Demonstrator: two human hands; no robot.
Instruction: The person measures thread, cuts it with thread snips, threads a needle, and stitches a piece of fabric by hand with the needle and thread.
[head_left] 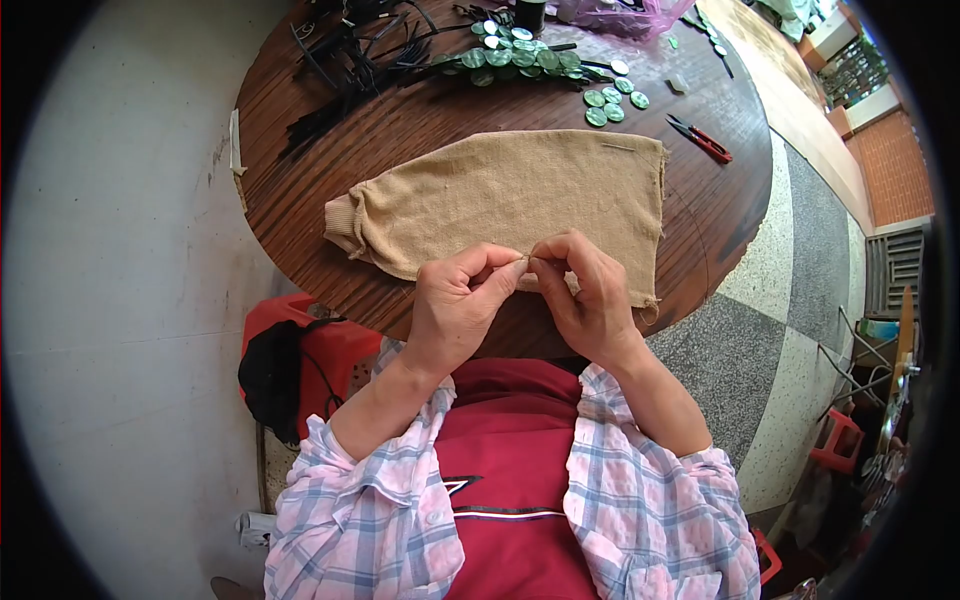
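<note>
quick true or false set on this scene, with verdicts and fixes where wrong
1. The tan cloth lies on the wooden table. True.
2. The red-handled snips rest on the cloth. False: the snips lie on the table, apart from the cloth.
3. The left hand and right hand have their fingertips close together. True.
4. The green discs lie on the cloth's near side. False: the discs lie beyond its far side.
</note>
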